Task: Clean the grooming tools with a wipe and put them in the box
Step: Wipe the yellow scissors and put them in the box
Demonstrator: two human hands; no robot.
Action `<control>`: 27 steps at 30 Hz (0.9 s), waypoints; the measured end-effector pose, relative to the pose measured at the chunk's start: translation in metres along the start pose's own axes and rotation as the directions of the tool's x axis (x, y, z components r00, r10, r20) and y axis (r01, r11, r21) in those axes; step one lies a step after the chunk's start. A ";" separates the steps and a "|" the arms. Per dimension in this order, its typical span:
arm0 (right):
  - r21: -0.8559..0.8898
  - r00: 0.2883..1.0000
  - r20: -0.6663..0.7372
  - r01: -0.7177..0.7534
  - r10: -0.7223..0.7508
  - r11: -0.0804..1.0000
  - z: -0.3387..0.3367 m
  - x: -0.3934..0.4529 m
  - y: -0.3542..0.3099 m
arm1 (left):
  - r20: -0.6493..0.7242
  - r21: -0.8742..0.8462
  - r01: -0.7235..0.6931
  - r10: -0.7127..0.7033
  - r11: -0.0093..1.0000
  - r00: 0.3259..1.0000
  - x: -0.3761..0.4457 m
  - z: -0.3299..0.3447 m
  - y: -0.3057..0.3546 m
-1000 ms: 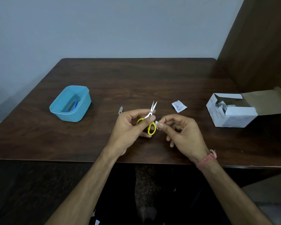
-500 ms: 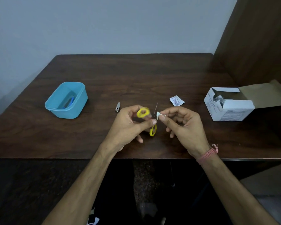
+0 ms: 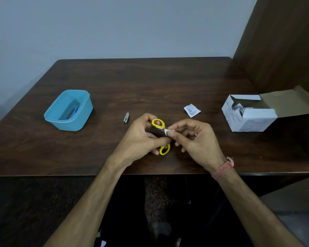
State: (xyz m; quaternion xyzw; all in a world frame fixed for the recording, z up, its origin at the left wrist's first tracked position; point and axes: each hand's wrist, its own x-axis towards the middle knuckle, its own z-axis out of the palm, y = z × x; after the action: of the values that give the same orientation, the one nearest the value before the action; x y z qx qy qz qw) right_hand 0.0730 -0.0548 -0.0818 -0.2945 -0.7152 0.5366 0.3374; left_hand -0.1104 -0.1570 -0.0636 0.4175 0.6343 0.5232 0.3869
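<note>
the left hand [image 3: 141, 138] has its grip clamped on the yellow-handled scissors [image 3: 158, 124], steadying them above the near middle of the table [image 3: 168, 81], so the right hand [image 3: 196, 139] can pinch a small white wipe [image 3: 168, 131] around the blades. a nail clipper [image 3: 126, 118] waits just left. the blue box [image 3: 68, 111] sits far left, a white carton [image 3: 248, 116] right. dark wood table, pale wall behind.
</note>
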 end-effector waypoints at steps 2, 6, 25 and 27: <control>0.048 0.998 -0.064 0.001 0.002 0.999 -0.001 0.001 0.000 | -0.069 -0.100 -0.026 0.019 0.995 0.997 0.000 -0.002 -0.001; 0.150 0.983 -0.186 0.023 0.006 0.988 -0.005 0.001 0.000 | -0.156 -0.248 -0.091 0.053 0.964 0.986 -0.002 -0.005 -0.004; 0.095 0.995 -0.101 0.032 -0.022 0.995 -0.003 -0.003 -0.005 | 0.060 0.020 -0.078 0.077 0.997 0.995 -0.008 -0.002 -0.002; 0.097 0.996 -0.083 0.042 -0.034 0.994 -0.003 -0.003 -0.006 | 0.055 0.043 -0.071 0.069 0.997 0.996 -0.007 -0.003 -0.002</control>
State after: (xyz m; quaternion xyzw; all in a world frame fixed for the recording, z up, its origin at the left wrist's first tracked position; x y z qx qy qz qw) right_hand 0.0768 -0.0567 -0.0760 -0.2854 -0.6789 0.5524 0.3905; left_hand -0.1107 -0.1644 -0.0643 0.4619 0.6203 0.5105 0.3759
